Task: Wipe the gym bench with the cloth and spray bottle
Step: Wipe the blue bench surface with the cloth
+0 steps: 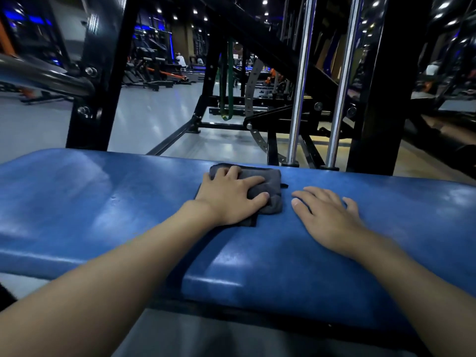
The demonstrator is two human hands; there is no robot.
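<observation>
Dim gym floor out back, black machine frame and chrome guide rods standing just behind the blue gym bench. Wiping step going on, by the look of it: pressing the folded grey cloth onto the pad near its far edge with the left hand, fingers spread wide over it, not really clutching. Resting the right hand flat just beside the cloth, fingers wide, holding nothing. Not seeing the spray bottle anywhere. Probably needing long firm strokes next, dragging along the big left stretch of pad.
</observation>
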